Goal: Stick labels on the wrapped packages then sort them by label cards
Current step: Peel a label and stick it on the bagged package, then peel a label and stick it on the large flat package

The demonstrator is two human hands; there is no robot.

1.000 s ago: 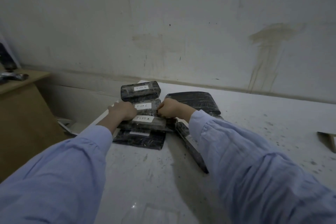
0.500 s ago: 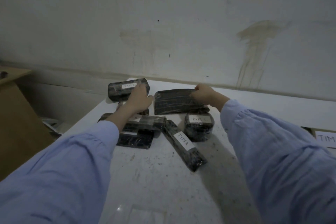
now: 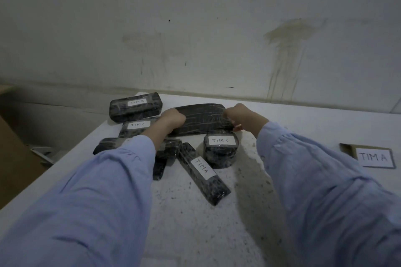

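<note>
Base: white speckled tabletop (image 3: 195, 234). On it, wide flat black film-wrapped package (image 3: 201, 119) lies behind the smaller labelled packages (image 3: 202, 172), no label showing. The left hand (image 3: 172, 120) and right hand (image 3: 240, 116) each grip one end, probably to lift it level. Well right, white handwritten TIM A card (image 3: 374, 157): likely sort target.

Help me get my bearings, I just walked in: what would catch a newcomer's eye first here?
The left hand and right hand grip the ends of a big dark package with no label showing, at the back of the white table. Smaller labelled packages lie near it, a long package marked TIM A nearest the camera. A card reading TIM A sits alone far right.
</note>
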